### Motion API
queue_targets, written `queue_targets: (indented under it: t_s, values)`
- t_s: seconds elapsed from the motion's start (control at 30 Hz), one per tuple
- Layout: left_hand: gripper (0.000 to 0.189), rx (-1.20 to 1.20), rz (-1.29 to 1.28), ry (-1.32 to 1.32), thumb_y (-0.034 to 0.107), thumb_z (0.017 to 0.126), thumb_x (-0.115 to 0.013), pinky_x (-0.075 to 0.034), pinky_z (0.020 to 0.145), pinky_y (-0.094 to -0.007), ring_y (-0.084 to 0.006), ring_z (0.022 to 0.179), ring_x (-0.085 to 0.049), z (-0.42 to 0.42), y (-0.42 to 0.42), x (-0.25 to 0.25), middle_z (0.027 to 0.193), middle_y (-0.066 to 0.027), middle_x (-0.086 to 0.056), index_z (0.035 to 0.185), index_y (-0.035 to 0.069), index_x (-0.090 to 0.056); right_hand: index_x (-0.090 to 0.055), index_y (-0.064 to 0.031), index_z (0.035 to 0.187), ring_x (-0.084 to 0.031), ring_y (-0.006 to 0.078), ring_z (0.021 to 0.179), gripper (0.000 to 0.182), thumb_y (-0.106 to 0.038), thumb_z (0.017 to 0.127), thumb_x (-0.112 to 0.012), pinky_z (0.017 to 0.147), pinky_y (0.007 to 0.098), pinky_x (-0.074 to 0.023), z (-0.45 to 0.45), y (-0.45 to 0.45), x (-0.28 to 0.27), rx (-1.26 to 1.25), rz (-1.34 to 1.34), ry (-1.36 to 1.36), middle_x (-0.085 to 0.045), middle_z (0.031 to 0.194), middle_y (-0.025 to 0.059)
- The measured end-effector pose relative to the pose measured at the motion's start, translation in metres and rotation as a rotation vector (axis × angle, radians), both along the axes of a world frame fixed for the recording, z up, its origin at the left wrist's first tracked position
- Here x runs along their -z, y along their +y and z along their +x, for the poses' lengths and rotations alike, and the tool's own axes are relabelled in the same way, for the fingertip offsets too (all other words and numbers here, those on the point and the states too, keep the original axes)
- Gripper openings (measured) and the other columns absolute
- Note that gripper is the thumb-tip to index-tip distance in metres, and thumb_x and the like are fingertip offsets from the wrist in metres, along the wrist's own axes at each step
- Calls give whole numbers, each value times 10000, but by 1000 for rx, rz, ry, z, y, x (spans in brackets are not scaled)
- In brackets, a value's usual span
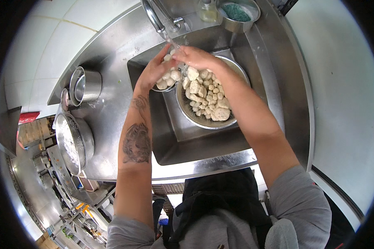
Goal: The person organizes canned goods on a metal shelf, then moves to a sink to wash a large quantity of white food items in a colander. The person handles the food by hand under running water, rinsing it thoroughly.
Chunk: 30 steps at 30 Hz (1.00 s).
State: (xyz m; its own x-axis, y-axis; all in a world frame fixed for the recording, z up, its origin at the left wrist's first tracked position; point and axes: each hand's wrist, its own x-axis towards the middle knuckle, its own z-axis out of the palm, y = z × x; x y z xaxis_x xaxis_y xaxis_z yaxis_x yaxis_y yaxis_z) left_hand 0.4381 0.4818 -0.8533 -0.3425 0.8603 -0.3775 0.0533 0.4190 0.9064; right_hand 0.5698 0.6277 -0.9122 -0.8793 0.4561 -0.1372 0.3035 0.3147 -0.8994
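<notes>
Water runs from a metal faucet [154, 17] onto both my hands at the back left of a steel sink basin [202, 140]. My left hand [155, 72] reaches over a small metal bowl of round white balls [169, 78], its thumb and fingers spread around the stream. Opposite it is my right hand [196, 57], fingers pointing left into the water. Whether either hand grips any of the balls is hidden by the hands and the splash. To the right, under my right forearm, a perforated metal colander [209, 127] holds many pale balls and irregular lumps [207, 96].
Behind the sink stand a bottle of yellowish liquid [208, 12] and a metal pot [236, 26] with a green scouring pad [236, 12]. Nested steel pots [89, 85] and a colander with white contents [70, 144] sit on the left counter. A white wall panel [339, 77] bounds the right.
</notes>
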Motion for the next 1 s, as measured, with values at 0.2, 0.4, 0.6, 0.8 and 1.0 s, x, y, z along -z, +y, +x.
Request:
queue_targets:
  t_s: [0.2,0.4,0.6,0.8,1.0]
  values:
    - [484,358,-25,554,313,993,-651,-486,986,-353,-214,1095,-658,-9,26,-14,1199,-137,-705,1412,85,-568,-596,-57,1167,-506,111,674,395,-425,1035,-542,600,295,-443,19,20,-35,-180,-360,-108,-568,857,4]
    - [473,271,-119,598,392,974,-661,-511,880,-369,-249,920,-684,14,40,-38,990,-161,-726,1329,86,-602,-588,46,1154,-674,319,917,526,-458,1016,-525,828,431,-515,24,26,-23,-50,-99,-25,-686,1040,193]
    - [472,153,-59,516,369,970,-663,-507,877,-359,-204,921,-666,30,33,-23,964,-144,-724,1318,55,-606,-571,74,1191,-611,454,1161,547,-444,1042,-481,989,478,-467,29,5,-4,151,-46,82,-642,1201,315]
    - [475,31,113,355,278,947,-691,-510,906,-353,-212,962,-679,24,19,25,998,-151,-735,1345,38,-595,-582,82,1165,-611,470,1140,512,-404,1055,-463,975,494,-469,31,-15,-7,241,-88,67,-644,1167,328]
    - [458,-4,-18,645,245,922,-699,-523,891,-364,-265,1004,-711,62,20,7,1057,-219,-725,1320,42,-599,-583,82,1162,-610,474,1122,519,-408,1062,-445,949,506,-478,32,-30,14,364,-114,-34,-644,1157,332]
